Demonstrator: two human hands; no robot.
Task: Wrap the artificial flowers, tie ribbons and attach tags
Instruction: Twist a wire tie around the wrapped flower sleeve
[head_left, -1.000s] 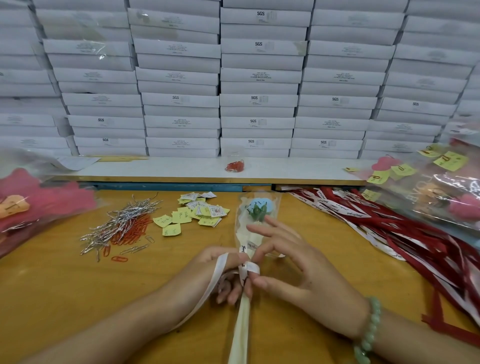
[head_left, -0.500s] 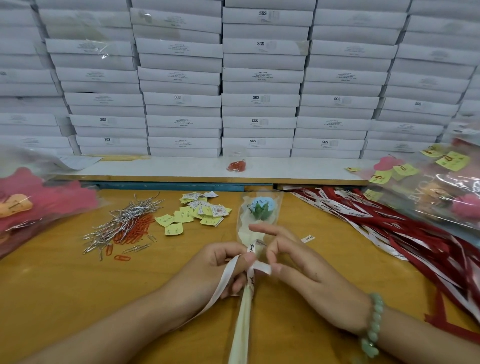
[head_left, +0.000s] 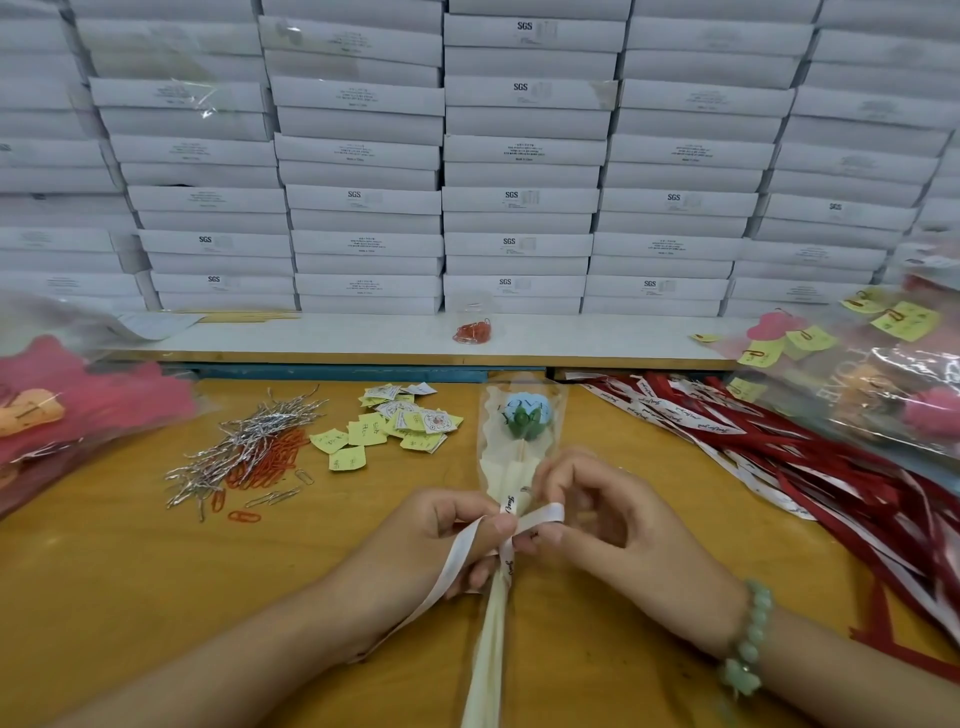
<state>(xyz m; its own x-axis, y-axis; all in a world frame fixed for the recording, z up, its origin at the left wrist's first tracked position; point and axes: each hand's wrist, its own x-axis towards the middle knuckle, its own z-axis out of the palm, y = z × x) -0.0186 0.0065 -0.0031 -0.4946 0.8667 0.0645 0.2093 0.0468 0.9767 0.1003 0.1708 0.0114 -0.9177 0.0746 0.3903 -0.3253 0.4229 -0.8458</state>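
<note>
One wrapped flower (head_left: 522, 410) lies on the surface (head_left: 130, 597) before you, its stem (head_left: 493, 623) pointing toward you. Your left hand (head_left: 441, 540) pinches the white ribbon (head_left: 545, 513) against the stem; your right hand (head_left: 613, 525) pinches the ribbon's other end, fingers curled. Wrapping looks done; the knot appears half-made, not yet pulled tight. No tag shows on it: the yellow tags (head_left: 400, 426) and paper clips (head_left: 249, 457) lie to the left.

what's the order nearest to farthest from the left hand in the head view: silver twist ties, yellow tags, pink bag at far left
1. yellow tags, just beyond the left hand, slightly left
2. silver twist ties, further left
3. pink bag, far left table edge
</note>
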